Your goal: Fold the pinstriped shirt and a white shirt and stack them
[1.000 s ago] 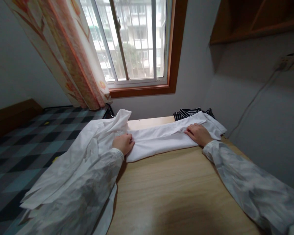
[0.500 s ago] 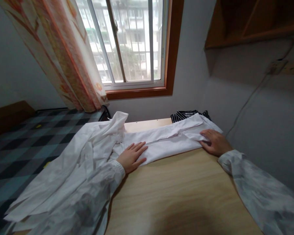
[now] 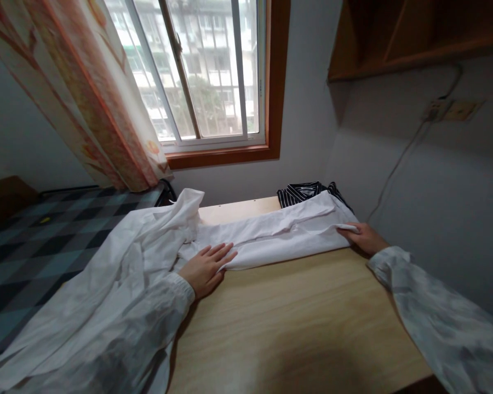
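A white garment (image 3: 267, 238) lies folded into a long strip across the wooden table (image 3: 296, 317). My left hand (image 3: 207, 268) rests on the strip's left end, fingers stretched out. At the far right end, my right hand (image 3: 365, 238) pinches the near edge of the cloth, with a small fold lifted between thumb and fingers. To the left, loose white cloth (image 3: 127, 257) lies rumpled and spreads past the table's left side, partly under my left sleeve. Whether it is one piece with the strip I cannot tell.
Behind the strip's right end lies a black-and-white striped garment (image 3: 298, 193). A bed with a checked cover (image 3: 78, 219) stands at the left. Beyond are a window (image 3: 205, 71) and a flowered curtain (image 3: 78, 93). A wall shelf (image 3: 414, 54) and a cable (image 3: 398, 164) are at the right.
My right hand has gone from lying over the cloth to pinching its near edge, raising a small fold. My left hand stays on the strip. The whole view has shifted slightly.
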`<act>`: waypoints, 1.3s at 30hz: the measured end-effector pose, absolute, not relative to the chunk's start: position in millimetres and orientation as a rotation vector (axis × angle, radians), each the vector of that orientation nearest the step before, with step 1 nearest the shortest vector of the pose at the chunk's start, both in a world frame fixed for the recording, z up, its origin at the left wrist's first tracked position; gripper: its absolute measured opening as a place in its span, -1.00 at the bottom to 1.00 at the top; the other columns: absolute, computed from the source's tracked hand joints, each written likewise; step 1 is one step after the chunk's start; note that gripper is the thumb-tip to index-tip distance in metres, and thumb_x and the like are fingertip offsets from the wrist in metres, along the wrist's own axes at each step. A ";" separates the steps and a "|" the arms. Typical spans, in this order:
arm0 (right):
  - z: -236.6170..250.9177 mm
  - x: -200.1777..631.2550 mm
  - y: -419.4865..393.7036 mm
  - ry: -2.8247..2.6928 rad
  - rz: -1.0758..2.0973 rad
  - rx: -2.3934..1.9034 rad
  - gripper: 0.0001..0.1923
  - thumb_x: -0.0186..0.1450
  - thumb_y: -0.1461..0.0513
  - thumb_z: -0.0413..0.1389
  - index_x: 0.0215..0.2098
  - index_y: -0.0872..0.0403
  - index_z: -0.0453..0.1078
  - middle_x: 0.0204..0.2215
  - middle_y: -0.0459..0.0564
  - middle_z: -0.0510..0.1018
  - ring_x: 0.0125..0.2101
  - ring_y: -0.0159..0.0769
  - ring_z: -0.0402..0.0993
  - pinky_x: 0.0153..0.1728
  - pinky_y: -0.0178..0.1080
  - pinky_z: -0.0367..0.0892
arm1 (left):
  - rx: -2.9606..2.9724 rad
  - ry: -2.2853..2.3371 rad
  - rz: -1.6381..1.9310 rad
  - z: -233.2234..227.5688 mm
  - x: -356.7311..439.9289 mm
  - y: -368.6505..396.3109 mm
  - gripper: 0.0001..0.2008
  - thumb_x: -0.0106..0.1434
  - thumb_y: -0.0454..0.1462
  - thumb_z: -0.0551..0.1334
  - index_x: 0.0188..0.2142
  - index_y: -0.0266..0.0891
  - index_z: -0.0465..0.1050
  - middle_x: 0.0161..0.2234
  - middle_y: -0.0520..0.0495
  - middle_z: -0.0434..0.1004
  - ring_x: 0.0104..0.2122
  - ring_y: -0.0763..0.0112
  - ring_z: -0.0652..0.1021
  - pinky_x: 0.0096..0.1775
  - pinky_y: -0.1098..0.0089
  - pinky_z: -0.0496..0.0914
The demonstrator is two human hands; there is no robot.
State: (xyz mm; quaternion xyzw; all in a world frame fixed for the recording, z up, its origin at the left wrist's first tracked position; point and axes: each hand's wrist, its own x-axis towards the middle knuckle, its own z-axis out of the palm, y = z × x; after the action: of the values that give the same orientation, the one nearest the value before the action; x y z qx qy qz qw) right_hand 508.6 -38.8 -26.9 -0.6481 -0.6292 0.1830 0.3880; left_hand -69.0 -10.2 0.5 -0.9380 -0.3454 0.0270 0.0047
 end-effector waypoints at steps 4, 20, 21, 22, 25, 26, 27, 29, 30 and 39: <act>-19.4 515.0 -60.0 -1.563 0.840 -1.747 -0.46 0.28 -0.24 0.25 -0.28 0.03 0.74 -0.32 0.11 0.77 -0.28 0.06 0.70 -0.26 -0.10 0.55 | -2.972 -1.000 0.108 8.8 -77.6 -33.8 -0.28 0.50 -0.22 0.08 0.61 0.08 0.12 0.64 -0.05 0.01 0.55 -0.03 0.24 0.48 -0.15 0.19; -37.4 495.2 -95.3 -1.529 0.098 -1.972 -0.56 0.32 -0.12 0.14 -0.23 0.00 0.68 -0.28 0.08 0.77 -0.28 -0.04 0.62 -0.28 -0.18 0.36 | -2.971 -1.074 -0.177 69.6 67.0 -25.1 -0.71 0.49 -0.05 0.25 -0.05 -0.17 0.64 -0.03 -0.25 0.69 -0.05 -0.01 0.67 0.17 -0.01 0.45; -38.0 494.3 -95.3 -1.536 0.077 -1.968 -0.56 0.33 -0.14 0.14 -0.25 -0.02 0.67 -0.30 0.08 0.76 -0.31 -0.05 0.61 -0.30 -0.18 0.34 | -3.023 -1.038 -0.270 61.8 85.7 -23.1 -0.71 0.49 -0.05 0.28 0.00 -0.17 0.64 0.01 -0.25 0.69 -0.04 0.00 0.67 0.17 0.01 0.45; -38.1 493.7 -95.5 -1.542 0.063 -1.960 -0.56 0.34 -0.14 0.13 -0.27 -0.03 0.66 -0.32 0.08 0.76 -0.33 -0.05 0.60 -0.32 -0.18 0.33 | -3.058 -1.020 -0.354 53.2 103.5 -21.2 -0.69 0.49 -0.06 0.29 0.04 -0.18 0.63 0.03 -0.25 0.69 -0.04 0.02 0.66 0.15 0.03 0.46; -37.7 493.0 -96.0 -1.542 0.047 -1.928 -0.59 0.36 -0.13 0.14 -0.33 -0.06 0.65 -0.39 0.06 0.73 -0.34 -0.07 0.59 -0.35 -0.19 0.31 | -3.118 -1.066 -0.589 26.9 145.5 -13.8 -0.71 0.51 -0.11 0.29 0.06 -0.24 0.64 -0.01 -0.22 0.70 -0.07 0.06 0.66 0.06 0.10 0.47; -37.6 492.9 -96.1 -1.541 0.045 -1.917 -0.60 0.36 -0.13 0.15 -0.34 -0.06 0.65 -0.42 0.05 0.72 -0.35 -0.07 0.58 -0.35 -0.19 0.31 | -3.141 -1.107 -0.661 19.1 154.5 -10.3 -0.71 0.51 -0.11 0.30 0.03 -0.23 0.66 -0.04 -0.20 0.69 -0.12 0.09 0.66 0.01 0.13 0.48; -37.6 492.8 -96.2 -1.538 0.046 -1.909 -0.61 0.36 -0.12 0.15 -0.34 -0.07 0.64 -0.44 0.04 0.71 -0.36 -0.07 0.58 -0.36 -0.20 0.30 | -3.166 -1.147 -0.728 12.2 161.0 -6.5 -0.71 0.49 -0.08 0.33 0.01 -0.21 0.68 -0.08 -0.17 0.68 -0.17 0.13 0.65 -0.03 0.15 0.49; -38.0 492.8 -96.5 -1.521 0.065 -1.904 -0.61 0.37 -0.12 0.15 -0.33 -0.07 0.65 -0.46 0.03 0.70 -0.37 -0.08 0.57 -0.37 -0.20 0.31 | -3.231 -1.185 -0.842 1.5 167.0 1.2 -0.71 0.43 -0.04 0.40 -0.02 -0.16 0.70 -0.11 -0.13 0.66 -0.24 0.20 0.63 -0.10 0.20 0.49; -38.2 493.0 -96.7 -1.508 0.081 -1.903 -0.60 0.37 -0.12 0.15 -0.32 -0.06 0.66 -0.46 0.03 0.71 -0.37 -0.08 0.58 -0.36 -0.20 0.31 | -3.268 -1.180 -0.887 -2.2 167.5 4.5 -0.73 0.40 -0.04 0.43 -0.05 -0.14 0.71 -0.12 -0.12 0.66 -0.26 0.23 0.61 -0.11 0.21 0.49; -31.8 493.5 -103.2 -1.401 0.237 -1.795 -0.46 0.41 -0.20 0.08 -0.32 0.03 0.63 -0.37 0.02 0.71 -0.28 -0.02 0.62 -0.26 -0.16 0.41 | -3.391 -1.229 -1.145 -11.5 162.8 14.0 -0.85 0.47 -0.20 0.29 -0.22 -0.18 0.58 -0.30 -0.04 0.60 -0.34 0.33 0.51 -0.23 0.30 0.38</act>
State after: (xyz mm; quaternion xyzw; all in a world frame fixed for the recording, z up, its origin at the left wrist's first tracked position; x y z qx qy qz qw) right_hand 493.5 -103.2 -31.8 -0.7141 -0.5571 0.0941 0.4134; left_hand 162.8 14.0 -11.5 -0.8501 -0.3082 -0.2871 -0.3161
